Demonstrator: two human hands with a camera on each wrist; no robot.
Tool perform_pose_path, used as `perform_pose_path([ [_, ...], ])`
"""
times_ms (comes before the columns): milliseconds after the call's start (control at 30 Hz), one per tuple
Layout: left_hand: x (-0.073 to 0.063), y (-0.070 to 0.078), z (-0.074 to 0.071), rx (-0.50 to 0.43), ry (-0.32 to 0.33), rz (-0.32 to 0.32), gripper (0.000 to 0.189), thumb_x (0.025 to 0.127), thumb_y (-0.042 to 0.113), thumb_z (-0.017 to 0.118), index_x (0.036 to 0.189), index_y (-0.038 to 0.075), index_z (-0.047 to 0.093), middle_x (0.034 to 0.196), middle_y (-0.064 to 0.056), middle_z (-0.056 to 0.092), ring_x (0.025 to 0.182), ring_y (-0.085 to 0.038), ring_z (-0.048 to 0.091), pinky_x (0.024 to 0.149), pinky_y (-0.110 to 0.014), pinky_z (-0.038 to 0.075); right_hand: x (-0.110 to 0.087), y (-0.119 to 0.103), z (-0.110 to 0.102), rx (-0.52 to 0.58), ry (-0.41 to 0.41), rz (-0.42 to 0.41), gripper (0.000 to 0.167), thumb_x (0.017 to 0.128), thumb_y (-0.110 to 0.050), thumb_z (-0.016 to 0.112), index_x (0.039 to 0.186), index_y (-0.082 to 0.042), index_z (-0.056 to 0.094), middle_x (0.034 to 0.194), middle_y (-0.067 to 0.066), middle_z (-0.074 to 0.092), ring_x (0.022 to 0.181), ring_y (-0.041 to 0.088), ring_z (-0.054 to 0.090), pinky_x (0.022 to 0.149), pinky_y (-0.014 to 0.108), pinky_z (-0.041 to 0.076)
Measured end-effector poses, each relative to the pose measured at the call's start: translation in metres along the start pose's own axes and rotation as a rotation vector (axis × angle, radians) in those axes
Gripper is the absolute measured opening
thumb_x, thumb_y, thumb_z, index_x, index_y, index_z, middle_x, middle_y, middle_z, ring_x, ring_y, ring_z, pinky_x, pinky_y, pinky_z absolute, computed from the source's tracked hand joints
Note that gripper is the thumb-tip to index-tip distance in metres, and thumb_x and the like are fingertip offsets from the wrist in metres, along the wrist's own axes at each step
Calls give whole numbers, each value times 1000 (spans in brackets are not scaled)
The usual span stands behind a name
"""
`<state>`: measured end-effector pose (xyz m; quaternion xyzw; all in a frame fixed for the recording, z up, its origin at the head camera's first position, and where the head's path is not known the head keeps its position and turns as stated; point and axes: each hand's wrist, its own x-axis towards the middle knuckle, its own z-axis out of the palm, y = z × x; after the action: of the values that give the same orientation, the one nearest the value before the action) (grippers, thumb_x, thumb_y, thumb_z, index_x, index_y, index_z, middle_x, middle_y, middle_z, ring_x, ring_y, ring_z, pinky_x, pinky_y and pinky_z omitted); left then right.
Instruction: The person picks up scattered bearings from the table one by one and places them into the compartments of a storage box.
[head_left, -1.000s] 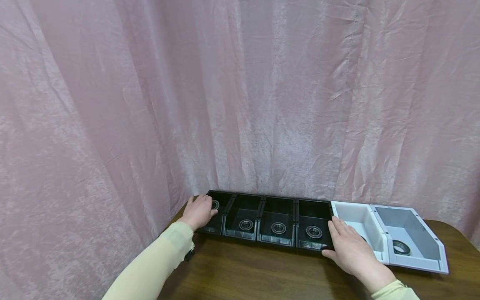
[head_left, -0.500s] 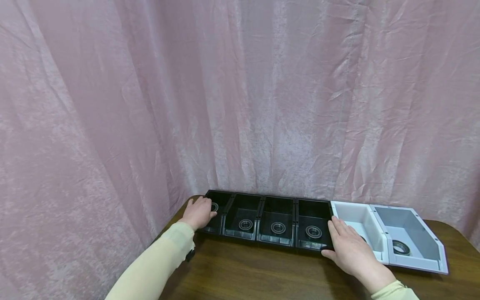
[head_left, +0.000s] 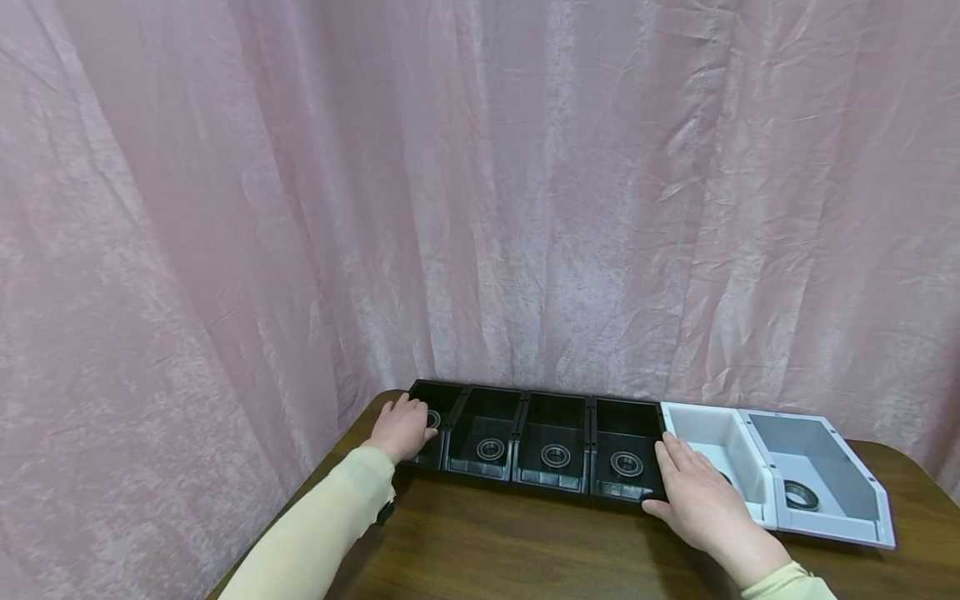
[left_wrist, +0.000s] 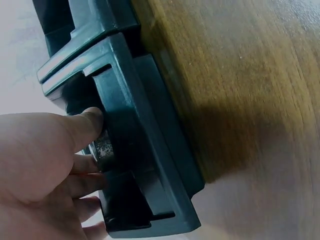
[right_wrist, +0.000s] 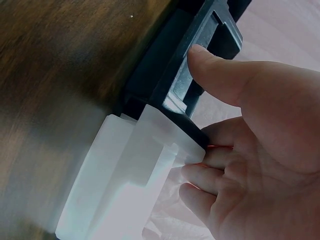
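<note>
My left hand (head_left: 401, 429) is over the leftmost black bin (head_left: 450, 396). Its thumb and fingers pinch a ball bearing (head_left: 433, 419) there, seen edge-on as a metal ring (left_wrist: 103, 150) in the left wrist view; the hand hides part of it. My right hand (head_left: 705, 500) lies with extended fingers over the join between the rightmost black bin (head_left: 628, 417) and the white bin (head_left: 708, 417). In the right wrist view the thumb of that hand (right_wrist: 265, 115) is at the black bin's front edge. Nothing is held in it.
Single bearings lie in the other black bins, such as a bearing (head_left: 491, 450), a bearing (head_left: 556, 456) and a bearing (head_left: 627, 464). A grey bin (head_left: 851, 454) at right holds a larger ring (head_left: 801, 496). A pink curtain (head_left: 555, 208) hangs behind the wooden table (head_left: 510, 542).
My left hand and the bearing in it have shifted slightly toward me and to the right within the leftmost bin. The right hand has stayed in place.
</note>
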<state>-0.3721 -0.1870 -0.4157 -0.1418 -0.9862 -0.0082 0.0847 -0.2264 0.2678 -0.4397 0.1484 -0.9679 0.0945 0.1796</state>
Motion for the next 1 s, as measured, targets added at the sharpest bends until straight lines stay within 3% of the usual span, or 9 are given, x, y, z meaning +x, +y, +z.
perform_pose_path([
  [200,-1,5,0,19,5,12,50,105,27,77,137,-10,66,149,-28,63,154,-51,43,128,-61,35,-1,-1,0,1,-7,4,84,90,-31,92,145,21,54,156,43,48,144,60,50,117,68,44],
  [367,-1,8,3,51,26,19,48,103,27,80,132,-10,68,145,-29,65,153,-53,43,126,-62,36,-1,-1,-1,-2,-11,4,84,91,-31,92,146,21,54,156,43,48,144,60,50,117,68,44],
  [600,0,10,8,86,9,4,45,103,26,80,131,-9,70,146,-31,64,156,-53,38,129,-63,31,-1,-2,-2,2,-6,0,84,90,-30,92,145,21,54,156,43,48,144,60,50,117,68,44],
  [1000,4,11,15,134,-17,-18,41,101,27,81,127,-4,74,142,-25,69,160,-52,30,130,-66,26,1,-1,-2,-2,1,0,85,90,-30,92,146,21,54,156,42,49,144,59,50,118,68,43],
])
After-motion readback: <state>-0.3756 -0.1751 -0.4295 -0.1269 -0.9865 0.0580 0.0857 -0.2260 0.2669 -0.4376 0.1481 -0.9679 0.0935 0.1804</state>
